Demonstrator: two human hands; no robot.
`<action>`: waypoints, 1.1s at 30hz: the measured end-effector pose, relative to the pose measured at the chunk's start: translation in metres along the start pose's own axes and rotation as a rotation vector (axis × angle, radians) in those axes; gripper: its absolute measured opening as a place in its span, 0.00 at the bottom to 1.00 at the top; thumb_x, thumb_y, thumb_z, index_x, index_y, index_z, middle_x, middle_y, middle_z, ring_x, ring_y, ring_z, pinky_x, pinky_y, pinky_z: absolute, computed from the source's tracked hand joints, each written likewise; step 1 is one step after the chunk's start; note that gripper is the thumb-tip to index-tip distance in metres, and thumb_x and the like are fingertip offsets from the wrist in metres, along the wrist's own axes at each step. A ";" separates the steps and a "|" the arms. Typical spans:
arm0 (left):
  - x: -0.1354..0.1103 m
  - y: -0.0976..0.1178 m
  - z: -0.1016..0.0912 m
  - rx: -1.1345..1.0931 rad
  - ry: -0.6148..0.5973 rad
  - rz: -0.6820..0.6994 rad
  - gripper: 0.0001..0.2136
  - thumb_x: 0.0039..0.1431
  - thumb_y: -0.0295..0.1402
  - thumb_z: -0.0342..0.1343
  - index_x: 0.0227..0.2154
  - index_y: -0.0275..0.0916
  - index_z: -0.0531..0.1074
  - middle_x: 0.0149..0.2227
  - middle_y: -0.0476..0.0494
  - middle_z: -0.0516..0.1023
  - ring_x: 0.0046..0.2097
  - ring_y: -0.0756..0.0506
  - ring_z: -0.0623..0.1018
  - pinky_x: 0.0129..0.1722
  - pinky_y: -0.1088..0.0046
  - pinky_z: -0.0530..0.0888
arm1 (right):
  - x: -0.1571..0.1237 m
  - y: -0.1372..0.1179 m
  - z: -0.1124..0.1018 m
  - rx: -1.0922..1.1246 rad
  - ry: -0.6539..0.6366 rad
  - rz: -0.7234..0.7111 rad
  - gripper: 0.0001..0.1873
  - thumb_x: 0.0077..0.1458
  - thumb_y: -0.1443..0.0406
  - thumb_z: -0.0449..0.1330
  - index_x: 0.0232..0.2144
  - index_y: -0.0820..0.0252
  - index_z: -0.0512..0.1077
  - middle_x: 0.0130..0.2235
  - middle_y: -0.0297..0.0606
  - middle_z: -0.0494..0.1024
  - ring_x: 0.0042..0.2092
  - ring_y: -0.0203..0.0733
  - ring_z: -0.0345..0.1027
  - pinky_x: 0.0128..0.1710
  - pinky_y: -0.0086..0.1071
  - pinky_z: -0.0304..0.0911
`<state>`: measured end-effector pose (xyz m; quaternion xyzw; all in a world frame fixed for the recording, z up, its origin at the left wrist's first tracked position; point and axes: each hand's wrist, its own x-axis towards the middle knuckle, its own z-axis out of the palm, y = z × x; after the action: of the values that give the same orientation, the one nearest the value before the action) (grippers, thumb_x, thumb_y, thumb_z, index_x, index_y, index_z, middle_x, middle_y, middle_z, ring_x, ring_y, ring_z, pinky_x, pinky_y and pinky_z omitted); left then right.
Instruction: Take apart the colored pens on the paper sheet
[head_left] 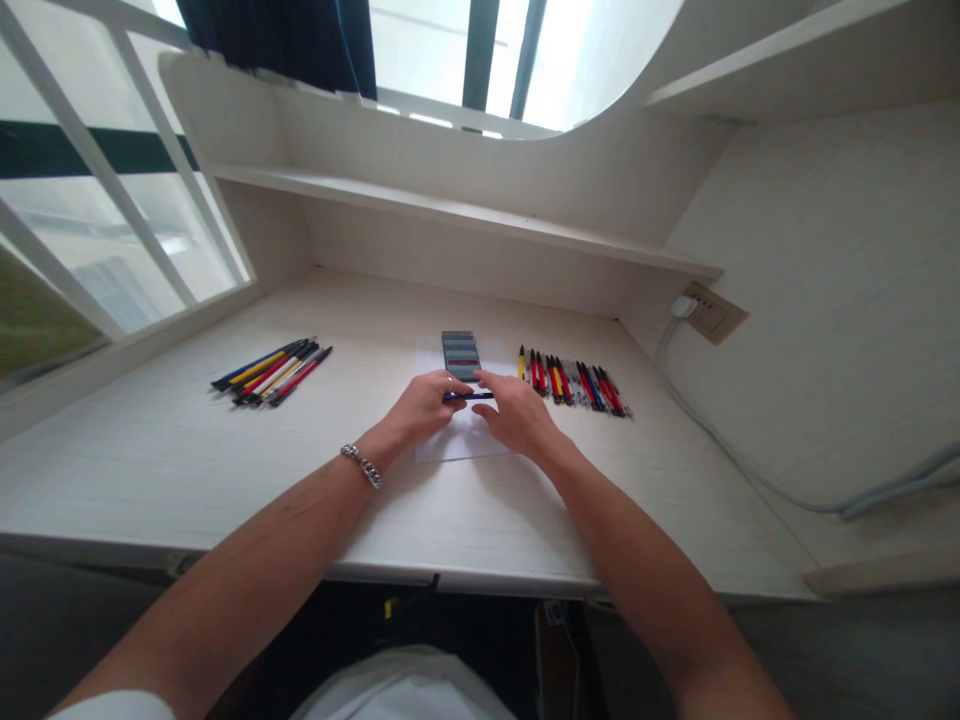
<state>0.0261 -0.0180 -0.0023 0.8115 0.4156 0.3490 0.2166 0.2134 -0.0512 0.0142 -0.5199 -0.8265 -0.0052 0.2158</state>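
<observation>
I'm getting a bright, daylit feed. The light comes from the window (97,190) on the left and the upper window pane (442,50), which blows out to near-white glare. The desk (150,470) looks pale and evenly lit, with only soft, faint shadows beneath the left hand (424,410) and the right hand (517,415). The centre of the frame looks reasonably crisp to me, while wide-lens distortion bends the window bars and the shelf (450,215) towards the edges.
</observation>
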 end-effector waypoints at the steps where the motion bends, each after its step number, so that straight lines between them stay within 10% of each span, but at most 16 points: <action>1: 0.000 0.002 0.001 -0.041 -0.004 0.016 0.11 0.56 0.26 0.60 0.41 0.40 0.80 0.40 0.43 0.82 0.41 0.44 0.80 0.44 0.68 0.76 | -0.001 -0.004 0.002 0.001 -0.013 -0.017 0.27 0.62 0.65 0.60 0.62 0.60 0.65 0.52 0.48 0.79 0.51 0.51 0.73 0.51 0.38 0.62; 6: -0.001 0.004 0.004 -0.244 0.024 0.005 0.12 0.54 0.33 0.64 0.41 0.39 0.73 0.38 0.44 0.81 0.40 0.44 0.81 0.43 0.67 0.78 | -0.001 -0.006 0.008 0.067 -0.084 0.027 0.31 0.62 0.71 0.54 0.66 0.55 0.58 0.46 0.45 0.82 0.43 0.49 0.75 0.42 0.36 0.64; 11: 0.003 -0.006 -0.003 -0.259 0.119 -0.080 0.23 0.52 0.38 0.66 0.51 0.38 0.71 0.43 0.40 0.80 0.38 0.45 0.80 0.38 0.67 0.78 | 0.008 0.023 0.002 0.570 0.073 0.170 0.08 0.61 0.62 0.59 0.40 0.57 0.76 0.33 0.37 0.80 0.36 0.41 0.71 0.36 0.31 0.62; 18: 0.005 -0.016 -0.008 -0.104 0.071 -0.113 0.16 0.56 0.41 0.63 0.45 0.39 0.76 0.39 0.42 0.82 0.37 0.45 0.80 0.39 0.67 0.76 | 0.017 0.052 -0.021 1.548 0.172 0.503 0.38 0.46 0.29 0.53 0.17 0.56 0.62 0.14 0.27 0.57 0.16 0.30 0.46 0.18 0.29 0.45; 33: 0.005 -0.020 -0.011 -0.037 0.040 -0.116 0.14 0.57 0.40 0.61 0.42 0.39 0.79 0.37 0.43 0.82 0.37 0.45 0.80 0.40 0.68 0.76 | 0.015 0.052 -0.037 1.763 0.261 0.518 0.40 0.48 0.28 0.50 0.13 0.55 0.54 0.11 0.25 0.49 0.15 0.30 0.40 0.15 0.28 0.40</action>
<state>0.0096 -0.0018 -0.0051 0.7749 0.4594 0.3596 0.2431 0.2659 -0.0226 0.0421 -0.3317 -0.3588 0.6151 0.6188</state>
